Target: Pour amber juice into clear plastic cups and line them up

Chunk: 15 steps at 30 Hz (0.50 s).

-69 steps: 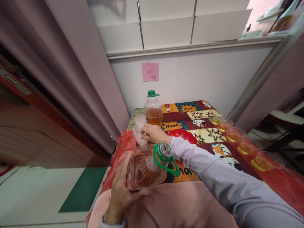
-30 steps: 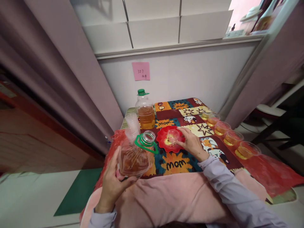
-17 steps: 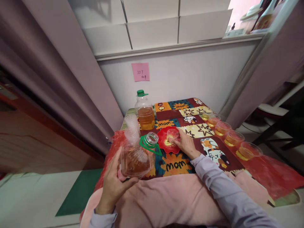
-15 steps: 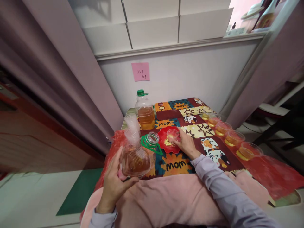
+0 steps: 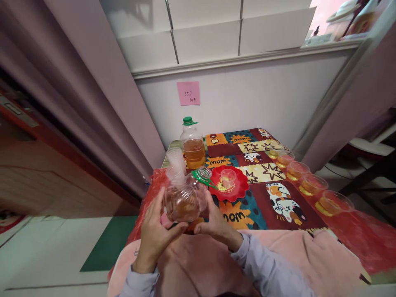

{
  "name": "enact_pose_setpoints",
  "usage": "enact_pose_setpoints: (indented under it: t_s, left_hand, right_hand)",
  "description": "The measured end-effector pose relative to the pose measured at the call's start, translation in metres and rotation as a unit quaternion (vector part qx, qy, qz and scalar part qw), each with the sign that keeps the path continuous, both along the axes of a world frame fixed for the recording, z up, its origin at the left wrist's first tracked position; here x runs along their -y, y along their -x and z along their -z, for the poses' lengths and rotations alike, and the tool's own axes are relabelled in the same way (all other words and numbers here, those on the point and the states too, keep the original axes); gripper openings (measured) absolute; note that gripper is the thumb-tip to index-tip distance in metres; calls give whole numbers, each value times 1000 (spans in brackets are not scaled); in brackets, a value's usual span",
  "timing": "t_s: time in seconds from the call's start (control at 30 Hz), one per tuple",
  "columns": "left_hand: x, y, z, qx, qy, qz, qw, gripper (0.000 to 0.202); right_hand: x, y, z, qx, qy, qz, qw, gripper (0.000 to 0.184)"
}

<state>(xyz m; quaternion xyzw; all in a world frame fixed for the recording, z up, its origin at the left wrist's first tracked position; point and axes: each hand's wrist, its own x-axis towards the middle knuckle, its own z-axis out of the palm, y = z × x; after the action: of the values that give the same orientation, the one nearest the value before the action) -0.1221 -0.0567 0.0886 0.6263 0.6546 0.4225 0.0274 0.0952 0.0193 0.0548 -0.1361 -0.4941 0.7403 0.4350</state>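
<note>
Between my two hands is a clear plastic bottle (image 5: 182, 204) of amber liquid, uncapped, its mouth tilted to the right and a green handle ring round its neck. My left hand (image 5: 156, 231) is wrapped round its left side. On the other side, my right hand (image 5: 215, 220) grips it near the shoulder. Just right of the bottle's mouth, a small clear plastic cup (image 5: 228, 178) stands on a red scalloped plate (image 5: 239, 193). Whether the cup holds liquid is hard to tell.
Behind the held bottle stands a green-capped bottle (image 5: 194, 150) of amber liquid. Stacked clear cups (image 5: 175, 159) are at the left. Several cups of yellow liquid (image 5: 312, 183) line the table's right side. A patterned mat (image 5: 261, 206) covers the tabletop.
My right hand has let go of the cup on the red plate and moved left onto the bottle. The bottle is now held by both hands. The view has shifted slightly.
</note>
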Motion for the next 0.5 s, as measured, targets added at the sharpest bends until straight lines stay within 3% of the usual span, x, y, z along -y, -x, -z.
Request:
enact_pose_setpoints:
  t_s: [0.17, 0.3, 0.4, 0.5]
  left_hand:
    - [-8, -16, 2, -84, -12, -32, 996, 126]
    - [-15, -30, 1, -118, -2, -46, 992, 127]
    - [-15, -32, -2, -84, 9, -32, 996, 127]
    - [-8, -23, -8, 15, -3, -17, 1000, 118]
  right_hand:
    - [-11, 4, -9, -36, 27, 27, 999, 152]
    - [-26, -1, 4, -29, 39, 38, 998, 156]
    - [-32, -3, 17, -34, 53, 37, 997, 156]
    - [-35, -4, 24, -43, 67, 31, 996, 157]
